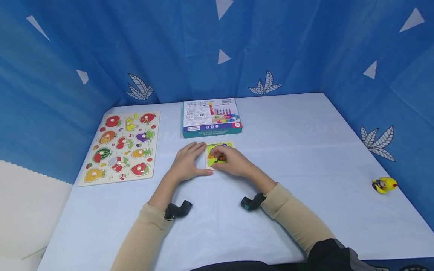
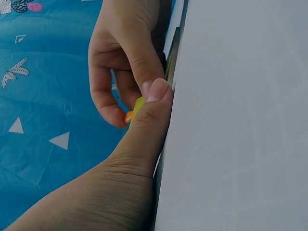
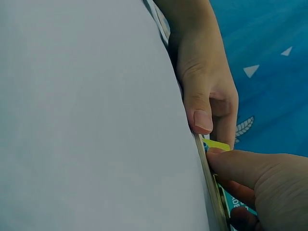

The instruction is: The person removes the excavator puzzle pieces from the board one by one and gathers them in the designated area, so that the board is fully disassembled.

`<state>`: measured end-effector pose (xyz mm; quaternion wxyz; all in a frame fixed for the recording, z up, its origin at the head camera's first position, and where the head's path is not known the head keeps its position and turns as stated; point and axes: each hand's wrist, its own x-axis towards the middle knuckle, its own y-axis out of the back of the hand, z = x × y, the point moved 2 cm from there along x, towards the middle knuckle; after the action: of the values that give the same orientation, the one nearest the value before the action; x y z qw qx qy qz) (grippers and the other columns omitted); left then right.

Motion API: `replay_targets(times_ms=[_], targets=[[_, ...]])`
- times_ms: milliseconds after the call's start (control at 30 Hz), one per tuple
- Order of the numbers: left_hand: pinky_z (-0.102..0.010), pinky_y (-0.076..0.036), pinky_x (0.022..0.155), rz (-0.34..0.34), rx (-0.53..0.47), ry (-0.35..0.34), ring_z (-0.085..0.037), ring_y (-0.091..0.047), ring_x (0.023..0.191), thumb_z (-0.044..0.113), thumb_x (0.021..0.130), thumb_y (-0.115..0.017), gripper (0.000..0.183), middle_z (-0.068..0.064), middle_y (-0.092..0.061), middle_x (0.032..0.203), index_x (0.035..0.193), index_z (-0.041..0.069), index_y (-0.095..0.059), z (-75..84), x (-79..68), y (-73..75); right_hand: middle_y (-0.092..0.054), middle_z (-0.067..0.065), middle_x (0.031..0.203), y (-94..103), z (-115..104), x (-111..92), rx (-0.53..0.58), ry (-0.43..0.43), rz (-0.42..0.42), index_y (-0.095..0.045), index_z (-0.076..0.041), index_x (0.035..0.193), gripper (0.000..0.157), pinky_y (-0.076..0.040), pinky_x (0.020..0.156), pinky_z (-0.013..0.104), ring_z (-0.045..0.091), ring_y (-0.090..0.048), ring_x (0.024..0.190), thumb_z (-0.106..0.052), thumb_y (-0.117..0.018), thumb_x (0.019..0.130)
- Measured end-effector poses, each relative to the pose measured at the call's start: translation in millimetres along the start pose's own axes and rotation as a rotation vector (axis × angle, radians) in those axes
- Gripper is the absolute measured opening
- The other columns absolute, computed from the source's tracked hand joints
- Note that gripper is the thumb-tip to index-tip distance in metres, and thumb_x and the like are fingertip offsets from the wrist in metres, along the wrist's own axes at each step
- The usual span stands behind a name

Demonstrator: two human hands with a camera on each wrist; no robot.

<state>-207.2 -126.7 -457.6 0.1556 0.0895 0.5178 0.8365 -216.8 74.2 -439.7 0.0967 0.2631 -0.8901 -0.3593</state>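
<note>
A small square picture puzzle [image 1: 209, 144], yellow-green with a pale edge, lies flat on the table between both hands. Along its left side rests my left hand [image 1: 184, 163], fingers straight and spread towards the back, with the thumb at the near left corner. Over the puzzle, my right hand [image 1: 234, 162] pinches a flat yellow-green puzzle piece [image 3: 219, 144] between thumb and fingers. The piece is tilted up from the board, and a bit of orange shows on it in the left wrist view. The right fingers hide much of the puzzle's picture.
Behind the puzzle lies a flat toy box [image 1: 211, 118] with a teal side. A wooden fruit peg board [image 1: 154, 150] lies at the left. Near the table's right edge is a small yellow toy figure [image 1: 384, 184]. Blue cloth [image 1: 203, 49] hangs along the back and sides.
</note>
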Motion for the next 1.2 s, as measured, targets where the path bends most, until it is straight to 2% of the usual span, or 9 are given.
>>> replay_targets(times_ms=[433,600,800,900,1100,1200], targets=[[-0.057,-0.017,0.124,-0.003,0.011,-0.007,-0.026,-0.018,0.154,0.078,0.067,-0.071,0.109,0.003,-0.031,0.163,0.155,0.023,-0.036,0.7,-1.3,1.4,-0.067,-0.004,0.112,2.3,-3,-1,-0.036,-0.009,-0.043,-0.065,-0.018,0.129,0.047,-0.052,0.097,0.032,0.012,-0.058,0.100,-0.029,-0.079,0.086],[-0.057,-0.017,0.124,-0.007,0.007,-0.004,-0.026,-0.019,0.154,0.078,0.068,-0.071,0.109,0.003,-0.031,0.163,0.155,0.023,-0.036,0.6,-1.7,1.0,-0.067,-0.006,0.109,3.4,-1,-3,-0.028,-0.008,-0.022,-0.066,-0.020,0.127,0.046,-0.052,0.093,0.031,0.012,-0.056,0.098,-0.031,-0.080,0.084],[-0.057,-0.017,0.124,0.012,0.016,-0.009,-0.026,-0.020,0.154,0.077,0.071,-0.070,0.106,0.003,-0.032,0.163,0.155,0.022,-0.036,0.0,-0.4,-1.2,-0.066,-0.005,0.110,13.3,1,-6,-0.034,-0.018,0.028,-0.068,-0.022,0.126,0.047,-0.051,0.093,0.034,0.015,-0.054,0.101,-0.034,-0.081,0.083],[-0.056,-0.018,0.124,0.018,0.028,-0.004,-0.025,-0.020,0.154,0.077,0.072,-0.069,0.105,0.003,-0.032,0.163,0.155,0.023,-0.036,-0.1,-0.1,-2.6,-0.065,-0.004,0.109,19.8,4,-8,-0.016,-0.038,0.039,-0.067,-0.023,0.128,0.048,-0.052,0.088,0.033,0.016,-0.054,0.099,-0.033,-0.081,0.083],[-0.055,-0.018,0.124,0.018,0.036,0.005,-0.025,-0.019,0.154,0.077,0.073,-0.067,0.104,0.003,-0.030,0.164,0.156,0.024,-0.033,0.8,-1.2,-3.8,-0.064,-0.001,0.100,34.6,16,-14,0.037,-0.069,0.045,-0.067,-0.019,0.128,0.049,-0.048,0.069,0.030,0.020,-0.053,0.088,-0.031,-0.082,0.082],[-0.055,-0.018,0.124,0.018,0.035,0.010,-0.024,-0.019,0.154,0.077,0.073,-0.067,0.104,0.004,-0.030,0.164,0.156,0.024,-0.033,1.3,-1.9,-3.6,-0.065,0.000,0.102,42.8,23,-19,0.052,-0.086,0.048,-0.066,-0.019,0.128,0.050,-0.047,0.066,0.028,0.021,-0.053,0.087,-0.032,-0.082,0.082]])
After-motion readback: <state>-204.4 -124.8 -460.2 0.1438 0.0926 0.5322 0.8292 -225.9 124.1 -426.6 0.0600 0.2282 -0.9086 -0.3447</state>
